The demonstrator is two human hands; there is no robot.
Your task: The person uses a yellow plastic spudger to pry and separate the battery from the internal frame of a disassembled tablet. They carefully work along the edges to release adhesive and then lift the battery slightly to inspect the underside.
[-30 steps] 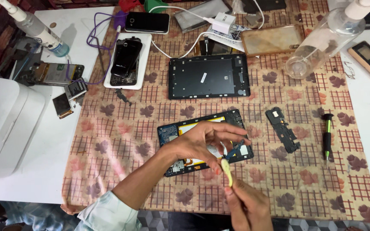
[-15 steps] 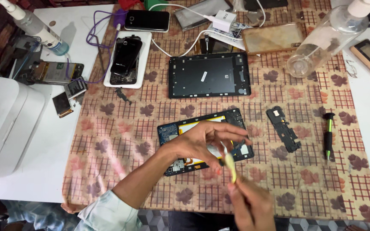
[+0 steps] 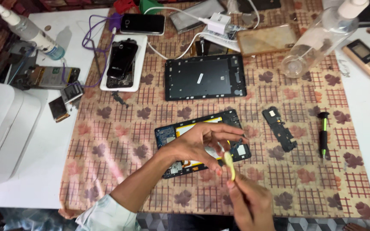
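An opened tablet (image 3: 173, 133) with its circuit board and battery bare lies on the patterned cloth (image 3: 120, 141) near the front. My left hand (image 3: 198, 144) rests on it, fingers spread over the battery and lower right corner. My right hand (image 3: 250, 204) is just in front of the tablet and grips a thin pale yellow pry tool (image 3: 230, 165), its tip pointing up towards the fingertips of the left hand. The tablet's black back cover (image 3: 205, 77) lies apart, farther back.
A small black inner frame part (image 3: 279, 128) and a green-handled screwdriver (image 3: 323, 134) lie to the right. Two clear bottles (image 3: 317, 38) (image 3: 26, 30), several phones, a charger with cables and a white box (image 3: 1, 128) crowd the back and left.
My right hand and the pry tool have shifted slightly, staying close to the left fingertips. My left hand stays on the tablet.
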